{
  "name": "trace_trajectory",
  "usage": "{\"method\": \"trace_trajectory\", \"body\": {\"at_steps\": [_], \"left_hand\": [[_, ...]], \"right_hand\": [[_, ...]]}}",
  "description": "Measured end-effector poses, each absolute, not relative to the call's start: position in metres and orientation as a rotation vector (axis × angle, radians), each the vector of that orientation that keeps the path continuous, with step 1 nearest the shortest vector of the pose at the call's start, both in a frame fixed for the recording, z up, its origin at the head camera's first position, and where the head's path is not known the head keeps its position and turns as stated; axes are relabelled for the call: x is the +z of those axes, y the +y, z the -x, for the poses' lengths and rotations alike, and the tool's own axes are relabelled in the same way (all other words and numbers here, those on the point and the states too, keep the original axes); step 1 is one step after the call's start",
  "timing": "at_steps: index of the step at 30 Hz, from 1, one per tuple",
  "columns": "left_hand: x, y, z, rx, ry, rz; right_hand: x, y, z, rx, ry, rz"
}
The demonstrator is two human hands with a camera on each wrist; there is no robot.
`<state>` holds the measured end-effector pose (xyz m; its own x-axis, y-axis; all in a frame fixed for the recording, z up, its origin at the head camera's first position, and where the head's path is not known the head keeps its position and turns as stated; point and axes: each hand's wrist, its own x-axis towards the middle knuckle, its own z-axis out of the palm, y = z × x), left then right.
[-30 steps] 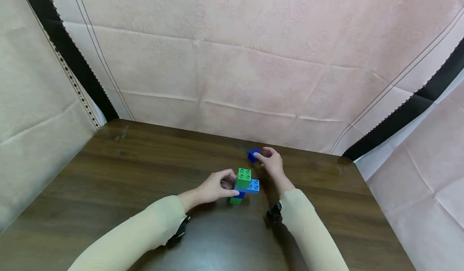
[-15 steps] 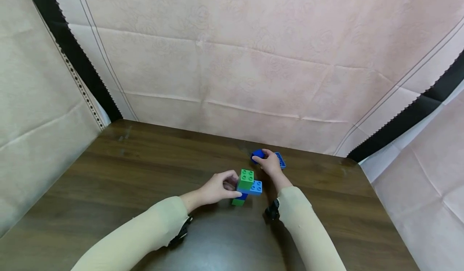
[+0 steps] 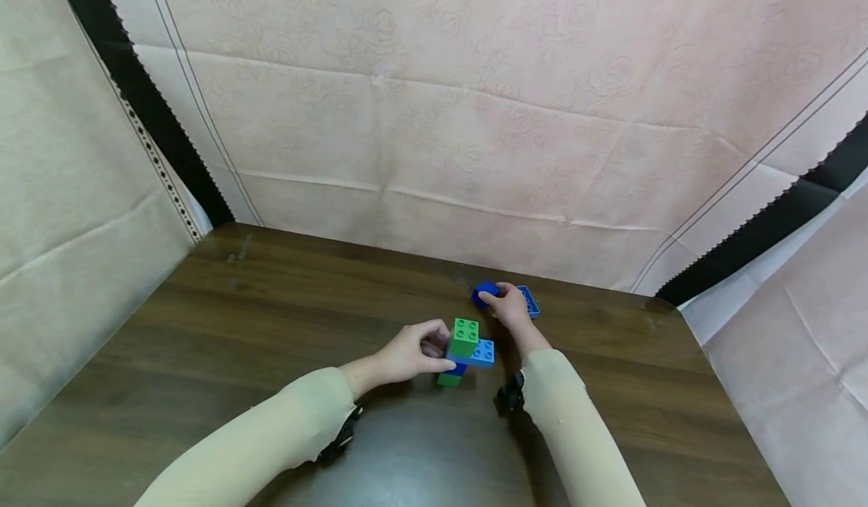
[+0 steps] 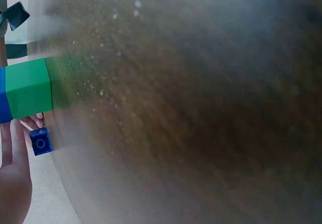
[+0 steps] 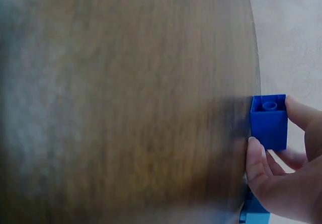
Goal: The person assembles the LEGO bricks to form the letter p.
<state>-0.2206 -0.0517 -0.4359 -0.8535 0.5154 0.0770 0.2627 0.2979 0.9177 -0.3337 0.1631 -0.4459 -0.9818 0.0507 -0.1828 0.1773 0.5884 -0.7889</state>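
Left hand (image 3: 407, 354): the grip pinches a four-brick stack (image 3: 465, 337), thumb across the near side at the lower courses; the fingers behind are partly hidden. The stack stands upright over the counter (image 3: 285, 319); whether its base touches the wood cannot be confirmed.

Order from the base: lower green brick (image 4: 29, 88), lower dark blue brick (image 3: 459, 369), long light blue brick (image 3: 484, 353), upper green brick (image 3: 466, 336). The long piece overhangs toward the right hand, its exposed studs uncovered. The load is therefore off-centre, and the low hold appears chosen to steady the narrow base while leaving those studs and the top free.

Right hand (image 3: 511, 310): the grip pinches a loose dark blue brick (image 5: 268, 129) by its sides, near the far edge of the counter. Its hollow underside faces the left wrist camera, so the brick lies tipped over rather than studs up. Holding it by the sides leaves that hollow face unobstructed. Contact with the counter cannot be determined.

A spare blue brick (image 3: 530, 303) sits just beyond the right hand, apart from the stack; no pinch on it is visible.
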Motion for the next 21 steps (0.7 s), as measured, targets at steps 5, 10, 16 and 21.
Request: {"method": "trace_trajectory", "body": {"at_steps": [5, 10, 16, 21], "left_hand": [[-0.4338, -0.0519, 0.2203, 1.577, 2.327, -0.710], [-0.4328, -0.0519, 0.2202, 1.576, 2.327, -0.707], [-0.4345, -0.0518, 0.2202, 1.582, 2.328, -0.714], [-0.4356, -0.0514, 0.2206, 1.588, 2.324, -0.716]], "right_hand": [[-0.4429, 0.1647, 0.3327, -1.369, 2.617, -0.197], [-0.4415, 0.1642, 0.3310, -1.420, 2.592, -0.182], [-0.4398, 0.1644, 0.3284, -1.413, 2.575, -0.136], [-0.4384, 0.1658, 0.3241, -1.356, 2.591, -0.130]]}}
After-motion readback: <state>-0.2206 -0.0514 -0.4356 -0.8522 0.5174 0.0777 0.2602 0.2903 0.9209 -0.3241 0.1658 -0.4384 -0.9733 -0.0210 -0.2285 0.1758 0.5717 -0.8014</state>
